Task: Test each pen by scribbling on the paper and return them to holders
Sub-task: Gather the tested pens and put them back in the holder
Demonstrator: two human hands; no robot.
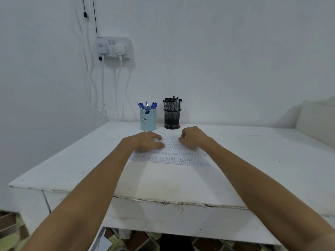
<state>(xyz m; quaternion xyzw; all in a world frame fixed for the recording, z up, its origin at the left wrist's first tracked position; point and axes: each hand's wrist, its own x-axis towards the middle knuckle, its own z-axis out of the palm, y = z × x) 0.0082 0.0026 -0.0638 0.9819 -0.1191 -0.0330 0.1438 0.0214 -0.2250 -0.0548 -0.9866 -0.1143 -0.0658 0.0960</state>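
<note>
Blue pens (pixel 147 105) stand in my pale-blue cup (pixel 148 121), black pens (pixel 172 103) in the mesh holder (pixel 172 119); left hand (pixel 145 142) rests flat on the paper (pixel 170 159), right hand (pixel 192 138) loosely curled, empty.

White table (pixel 72 160), front edge chipped. A paper sheet (pixel 170 159) covered in scribble rows lies flat at centre. Behind it, near the wall, stand a light blue holder (pixel 148 120) and, just beside it, a black mesh holder (pixel 172 118).
</note>
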